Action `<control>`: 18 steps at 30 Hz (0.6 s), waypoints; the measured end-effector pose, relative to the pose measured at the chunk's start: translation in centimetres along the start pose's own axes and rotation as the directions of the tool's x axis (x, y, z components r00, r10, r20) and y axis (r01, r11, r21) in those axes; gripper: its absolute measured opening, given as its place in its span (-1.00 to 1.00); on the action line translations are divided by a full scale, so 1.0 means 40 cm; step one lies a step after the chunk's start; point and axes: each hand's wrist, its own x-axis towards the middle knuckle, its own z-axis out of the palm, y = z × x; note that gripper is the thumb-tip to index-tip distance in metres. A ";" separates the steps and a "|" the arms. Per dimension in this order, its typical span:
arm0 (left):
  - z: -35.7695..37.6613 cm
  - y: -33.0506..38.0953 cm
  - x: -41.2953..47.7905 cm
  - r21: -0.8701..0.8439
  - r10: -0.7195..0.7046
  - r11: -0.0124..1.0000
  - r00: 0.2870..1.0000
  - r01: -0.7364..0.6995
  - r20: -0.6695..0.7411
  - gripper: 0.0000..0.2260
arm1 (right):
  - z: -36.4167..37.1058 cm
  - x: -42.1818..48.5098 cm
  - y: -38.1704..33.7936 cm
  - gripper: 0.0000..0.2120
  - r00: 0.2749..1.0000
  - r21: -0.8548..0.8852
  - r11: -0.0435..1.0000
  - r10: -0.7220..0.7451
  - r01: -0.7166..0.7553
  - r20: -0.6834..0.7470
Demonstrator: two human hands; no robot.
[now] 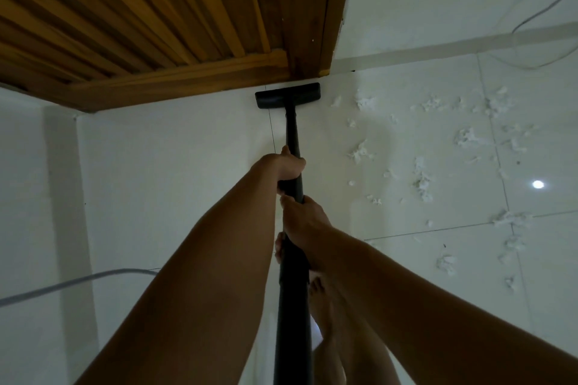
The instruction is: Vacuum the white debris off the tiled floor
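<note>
A black vacuum wand (292, 291) runs from the bottom of the view up to its flat black floor head (287, 95), which rests on the white tiled floor (175, 172) right against the foot of a wooden door. My left hand (289, 166) grips the wand higher up. Just below it, my right hand (301, 225) is wrapped around the same tube. White fluffy debris (422, 178) lies scattered over the tiles to the right of the head, apart from it.
A slatted wooden door (140, 19) and its frame (312, 40) fill the top left. A grey cable (62, 284) crosses the floor at the left, another thin cable (531, 19) lies at the top right. My bare foot (322, 306) stands beside the wand.
</note>
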 end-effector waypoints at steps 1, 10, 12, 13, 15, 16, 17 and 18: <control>-0.013 0.009 0.000 -0.001 -0.007 1.000 1.000 0.007 0.001 -0.40 | 0.002 0.001 -0.017 -0.75 1.000 0.008 1.000 0.014 -0.014 0.012; -0.089 0.082 0.030 0.033 -0.025 0.999 1.000 0.026 -0.010 -0.40 | 0.002 0.000 -0.137 -0.69 0.994 0.020 0.997 0.076 -0.078 0.085; -0.095 0.091 0.030 0.029 -0.025 0.999 1.000 0.026 -0.016 -0.43 | 0.001 0.008 -0.146 -0.69 0.994 0.030 0.996 0.080 -0.082 0.079; -0.093 0.091 0.032 0.022 -0.031 0.999 0.999 0.031 -0.011 -0.44 | -0.001 0.011 -0.143 -0.69 0.994 0.025 0.996 0.082 -0.084 0.070; -0.084 0.087 0.036 0.016 -0.037 0.999 0.999 0.037 -0.013 -0.44 | -0.007 0.013 -0.136 -0.69 0.993 0.017 0.996 0.090 -0.091 0.077; -0.078 0.084 0.037 0.014 -0.029 0.999 0.999 0.029 -0.016 -0.45 | -0.011 0.013 -0.129 -0.70 0.993 0.019 0.996 0.091 -0.092 0.077; -0.072 0.080 0.040 0.017 -0.021 1.000 1.000 0.022 -0.020 -0.45 | -0.015 0.014 -0.120 -0.72 0.993 0.021 0.996 0.088 -0.090 0.077; -0.064 0.075 0.044 0.029 -0.015 0.999 1.000 0.016 -0.022 -0.47 | -0.019 0.014 -0.111 -0.75 0.993 0.025 0.996 0.083 -0.086 0.082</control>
